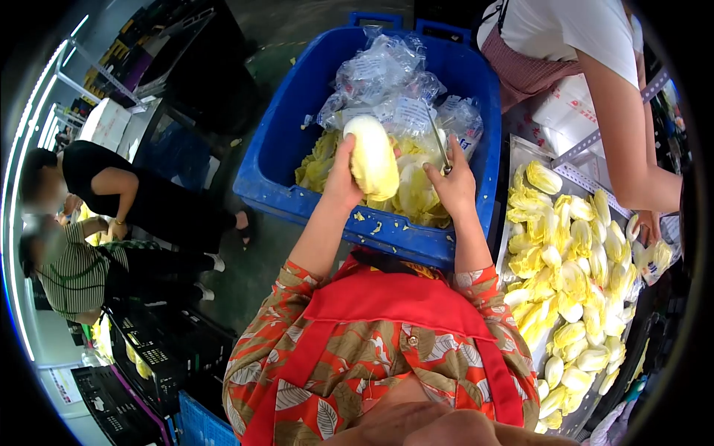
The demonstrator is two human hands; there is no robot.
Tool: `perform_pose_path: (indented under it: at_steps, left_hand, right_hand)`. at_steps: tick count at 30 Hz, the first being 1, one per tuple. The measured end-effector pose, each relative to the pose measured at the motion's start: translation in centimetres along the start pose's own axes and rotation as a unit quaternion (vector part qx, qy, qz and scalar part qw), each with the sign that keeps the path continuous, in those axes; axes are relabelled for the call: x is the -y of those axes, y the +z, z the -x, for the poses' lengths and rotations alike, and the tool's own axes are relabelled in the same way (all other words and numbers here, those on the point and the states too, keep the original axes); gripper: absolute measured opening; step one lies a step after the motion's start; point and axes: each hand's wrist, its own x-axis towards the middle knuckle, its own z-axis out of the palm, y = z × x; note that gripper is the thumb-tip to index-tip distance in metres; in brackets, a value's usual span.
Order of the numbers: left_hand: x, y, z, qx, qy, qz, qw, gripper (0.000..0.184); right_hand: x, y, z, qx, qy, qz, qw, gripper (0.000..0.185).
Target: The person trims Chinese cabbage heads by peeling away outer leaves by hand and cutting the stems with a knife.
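A peeled napa cabbage (374,162), white at one end and yellow at the other, is gripped in my left hand (343,178) over a blue bin (260,175). My right hand (455,184) is closed around the handle of a knife (436,137), its thin blade pointing up and away from me. The blade is apart from the held cabbage. Below both hands, loose yellow cabbage leaves (420,195) lie in the bin. Crumpled clear plastic bags (379,70) with printed labels fill its far part.
To my right, a metal table (520,152) carries a heap of small napa cabbages (573,282). A co-worker's hand (649,225) there touches a bagged cabbage (656,260). Two people stand at the left, near black crates (156,342). Leaf scraps (377,227) stick to the bin's near rim.
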Motion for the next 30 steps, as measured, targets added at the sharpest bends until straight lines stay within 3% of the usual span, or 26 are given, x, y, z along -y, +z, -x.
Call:
perform_pose_path:
  at_steps: [2,4,5,6,7,8,10,12,14,17,21,23,26,30]
  left_hand:
    - [0.5,-0.4,-0.1,-0.020,0.008,-0.004,1.000,0.053]
    - [0.9,0.1,0.1,-0.048,0.104,-0.134,0.984,0.053]
    - [0.9,0.1,0.3,-0.031,0.085,-0.118,0.989,0.055]
    - [1.1,0.1,0.4,-0.032,0.083,-0.116,0.989,0.055]
    - [1.2,0.1,0.4,-0.032,0.073,-0.083,0.993,0.054]
    - [1.2,0.1,0.3,-0.031,0.062,-0.050,0.996,0.052]
    - [1.4,-0.1,0.1,-0.035,0.061,-0.039,0.997,0.051]
    - [2.0,-0.5,0.0,-0.041,0.060,-0.027,0.997,0.049]
    - [2.9,-0.7,-0.3,-0.044,0.098,-0.091,0.990,0.049]
    - [3.2,-0.4,-0.2,-0.048,0.106,-0.166,0.979,0.049]
    - [2.4,0.0,-0.3,-0.065,0.064,-0.099,0.991,0.048]
    - [2.3,0.7,-0.3,-0.067,0.122,-0.140,0.980,0.048]
    - [2.4,-0.1,-0.5,-0.038,0.093,-0.081,0.992,0.049]
    - [2.9,0.1,-0.5,-0.058,0.110,-0.134,0.983,0.048]
  right_hand:
    - [1.1,-0.1,0.4,-0.065,-0.097,0.094,0.989,0.065]
    - [2.1,0.0,0.7,-0.031,-0.095,0.021,0.995,0.068]
    - [3.0,-0.3,0.9,0.089,0.000,-0.111,0.990,0.067]
    - [3.8,-0.3,1.2,0.203,0.095,-0.239,0.945,0.067]
    - [4.0,0.0,1.5,0.217,0.091,-0.228,0.945,0.067]
    - [3.6,0.5,1.6,0.216,0.091,-0.228,0.945,0.067]
    - [2.5,1.5,1.6,0.206,-0.007,-0.235,0.950,0.066]
    - [2.7,1.0,1.4,0.208,-0.022,-0.249,0.946,0.067]
    - [3.8,0.0,1.4,0.223,0.022,-0.272,0.936,0.068]
    - [3.6,0.2,1.5,0.209,-0.005,-0.255,0.944,0.068]
    - [3.6,0.4,1.5,0.183,0.037,-0.299,0.936,0.064]
    - [3.7,0.1,1.5,0.252,0.157,-0.307,0.904,0.062]
    - [3.2,0.1,1.4,0.236,0.114,-0.311,0.914,0.059]
    - [3.2,0.4,1.5,0.218,0.134,-0.335,0.907,0.058]
